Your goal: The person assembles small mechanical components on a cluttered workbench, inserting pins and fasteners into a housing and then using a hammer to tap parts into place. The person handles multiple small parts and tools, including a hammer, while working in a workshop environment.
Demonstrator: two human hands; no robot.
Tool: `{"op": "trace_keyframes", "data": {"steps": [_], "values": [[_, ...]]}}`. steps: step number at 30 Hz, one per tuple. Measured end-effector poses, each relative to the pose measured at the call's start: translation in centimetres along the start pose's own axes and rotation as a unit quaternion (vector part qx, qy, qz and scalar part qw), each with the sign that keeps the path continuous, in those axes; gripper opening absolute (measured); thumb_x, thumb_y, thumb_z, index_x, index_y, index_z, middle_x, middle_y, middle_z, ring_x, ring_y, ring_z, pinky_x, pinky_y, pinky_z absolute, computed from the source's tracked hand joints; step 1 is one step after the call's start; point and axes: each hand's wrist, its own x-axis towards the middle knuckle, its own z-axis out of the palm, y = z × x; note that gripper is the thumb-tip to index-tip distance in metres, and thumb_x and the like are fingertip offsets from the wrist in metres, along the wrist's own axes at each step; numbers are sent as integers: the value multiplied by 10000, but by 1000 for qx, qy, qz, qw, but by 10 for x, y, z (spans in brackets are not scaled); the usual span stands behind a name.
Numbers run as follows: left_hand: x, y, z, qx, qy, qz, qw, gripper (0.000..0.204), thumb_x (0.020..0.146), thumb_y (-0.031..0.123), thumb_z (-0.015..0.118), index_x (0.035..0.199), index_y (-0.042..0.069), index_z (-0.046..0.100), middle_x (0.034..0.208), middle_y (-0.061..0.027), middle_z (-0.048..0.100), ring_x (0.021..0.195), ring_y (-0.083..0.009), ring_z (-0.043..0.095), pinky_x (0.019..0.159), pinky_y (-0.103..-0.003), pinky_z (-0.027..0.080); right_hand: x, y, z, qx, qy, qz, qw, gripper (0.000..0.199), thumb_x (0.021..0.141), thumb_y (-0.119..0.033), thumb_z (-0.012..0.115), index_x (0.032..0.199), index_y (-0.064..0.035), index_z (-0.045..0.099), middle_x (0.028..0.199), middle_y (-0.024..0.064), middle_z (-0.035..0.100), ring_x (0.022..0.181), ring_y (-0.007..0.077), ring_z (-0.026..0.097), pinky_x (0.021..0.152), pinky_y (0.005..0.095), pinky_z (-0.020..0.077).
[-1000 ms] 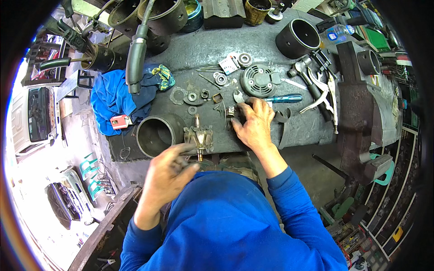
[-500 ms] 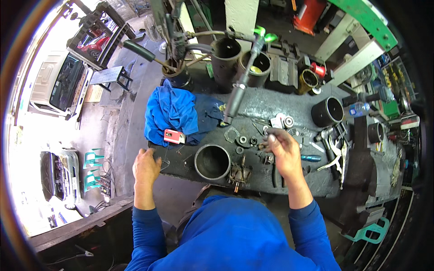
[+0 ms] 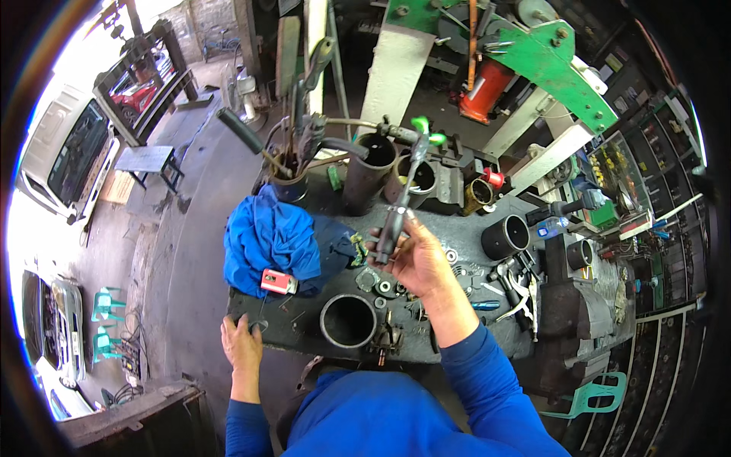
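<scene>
My right hand (image 3: pixel 426 263) is closed around the dark grip of a hammer-like tool (image 3: pixel 399 206) with bright green ends on its head. The tool slants up toward the cylinders at the back of the workbench. My left hand (image 3: pixel 242 349) lies on the bench's near left edge with its fingers apart, beside a thin wire loop (image 3: pixel 260 324). Right of it stand a dark metal sleeve (image 3: pixel 327 324) and a small mechanical part (image 3: pixel 390 337) with a copper-coloured shaft. A red-and-white box (image 3: pixel 276 282) rests against a crumpled blue cloth (image 3: pixel 270 240).
Metal cylinders (image 3: pixel 368 175) and a pot (image 3: pixel 291 188) of long-handled tools line the back. Washers and bearings (image 3: pixel 386 289) lie mid-bench. Pliers (image 3: pixel 521 293), a blue-handled tool (image 3: pixel 485 305) and another sleeve (image 3: pixel 505 238) are at right. A green-and-white frame (image 3: pixel 533 84) stands behind.
My right hand has moved left and away from me, from over the small parts to the hammer-like tool's grip, and closed on it. My left hand stays at the bench edge. The view has shifted.
</scene>
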Motion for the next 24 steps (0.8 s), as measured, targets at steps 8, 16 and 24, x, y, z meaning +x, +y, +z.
{"op": "trace_keyframes", "data": {"steps": [8,16,24], "values": [[0,-24,7,-104,56,58,991,201,909,136,776,1081,59,705,1103,-196,692,1060,-430,665,905,-529,530,9,-10,7,-93,152,-60,982,299,1117,-393,634,1081,-98,608,874,53,620,689,170,600,535,332,492],[0,-35,-52,-443,-119,-84,884,212,1025,-24,579,1181,-14,722,920,-7,705,785,-99,598,722,-267,490,-94,-127,-83,-656,370,-306,583,435,898,-229,879,1144,35,638,908,117,712,807,255,696,738,426,582],[21,-15,-75,-646,-128,-235,715,258,991,340,670,1011,86,707,827,17,589,687,-121,532,644,-320,451,-79,-261,-82,-927,296,-111,203,238,855,-128,738,1060,-14,778,1049,263,783,1000,433,779,878,519,624]]}}
